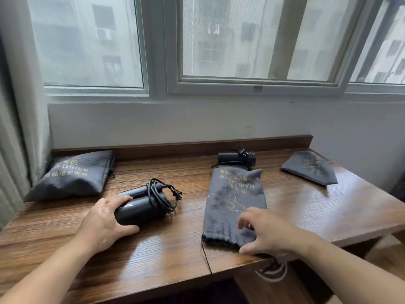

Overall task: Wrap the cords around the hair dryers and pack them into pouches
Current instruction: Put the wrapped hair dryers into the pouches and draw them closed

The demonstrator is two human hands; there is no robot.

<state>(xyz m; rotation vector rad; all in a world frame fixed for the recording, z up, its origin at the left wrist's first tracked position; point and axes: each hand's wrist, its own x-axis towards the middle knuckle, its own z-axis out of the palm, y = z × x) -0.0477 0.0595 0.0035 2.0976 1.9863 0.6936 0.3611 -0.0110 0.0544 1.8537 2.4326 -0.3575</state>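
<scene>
Left hand (105, 224) wraps the barrel of a black hair dryer (140, 205) lying on the wooden tabletop (153, 249), fingers closed on it; its cord (161, 197) is coiled round the body, plug (178, 194) sticking out on the side away from the hand. Right hand (269, 233), fingers spread apart, presses on the near, open end of a flat grey pouch (232, 200) right of that dryer. Gold print on it reads "HAIR DRIER", upside down, with a dryer outline and Chinese characters. Beyond this pouch: second dryer (237, 159), cord wound. Far right of it: folded pouch (311, 167), print too small. Far left: filled pouch (74, 174), "R DRIER" legible.
</scene>
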